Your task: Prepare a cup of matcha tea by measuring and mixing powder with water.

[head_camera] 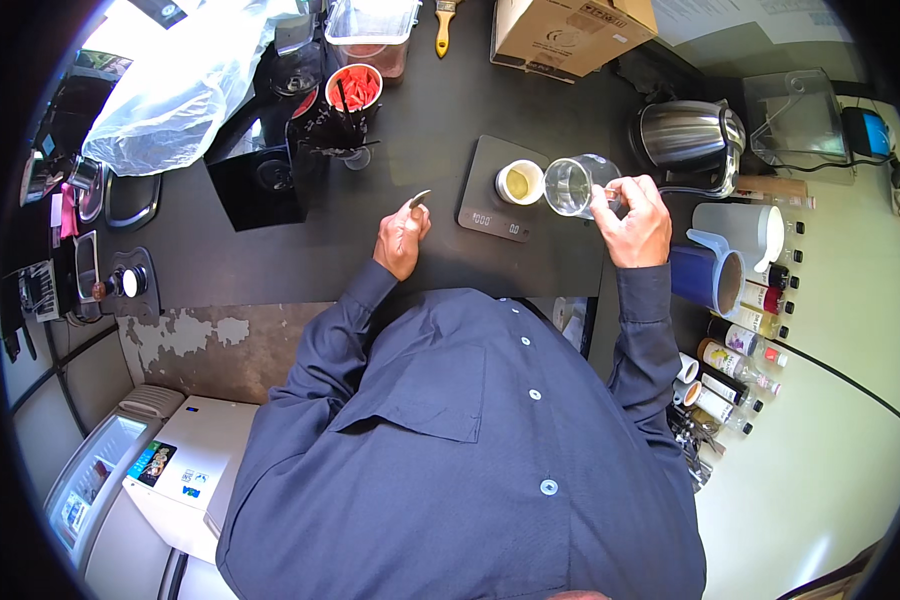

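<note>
My left hand (400,240) is closed around a small metal utensil, likely a spoon (420,198), whose tip shows past the thumb. With its fingers on the handle, my right hand (634,219) grips a clear glass mug (568,191). The mug is tilted, its mouth turned left towards a small white cup (505,193). That cup stands upright on a dark digital scale (484,166) with a lit display. Inside the cup lies a yellow-green substance (517,183); whether it is powder or liquid I cannot tell. Nothing is seen flowing from the mug.
A steel electric kettle (679,136), a blue-tinted jug (701,277), a white jug (731,229) and several syrup bottles line the right wall. A cardboard box (562,37) and brush (442,34) lie at the back. Left are a tub of red packets (355,86) and a plastic bag (172,112).
</note>
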